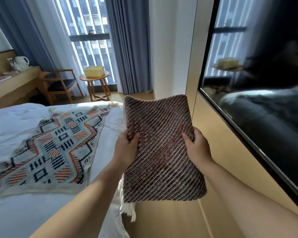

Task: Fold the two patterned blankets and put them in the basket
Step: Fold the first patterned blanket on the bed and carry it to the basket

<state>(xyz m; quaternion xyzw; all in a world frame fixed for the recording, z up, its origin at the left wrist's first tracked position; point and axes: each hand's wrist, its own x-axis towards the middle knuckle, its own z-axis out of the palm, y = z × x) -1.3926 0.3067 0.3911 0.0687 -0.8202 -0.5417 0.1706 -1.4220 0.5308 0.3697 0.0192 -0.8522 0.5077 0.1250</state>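
— Fingers [135, 136] of the left hand [126, 146] and right hand [197, 148]: clamped on what?
— On a folded brown blanket [162, 165], a ribbed, rectangular knit held beside the bed [15, 124]. Thumbs lie on top, the rest are hidden beneath. White fringe [127, 208] dangles below.
— The other one?
— The geometric blanket [50, 148] lies flat on the bed, its left corner cut off. The yellow basket [93, 71] stands well apart on a round wooden worktop [100, 78].

I see daylight pouring in through the window [89, 40], bright on the bed [15, 121] sheet. The dark wall screen [265, 83] throws back a glossy reflection. Wide-angle bending curves the edges; the far background looks soft.
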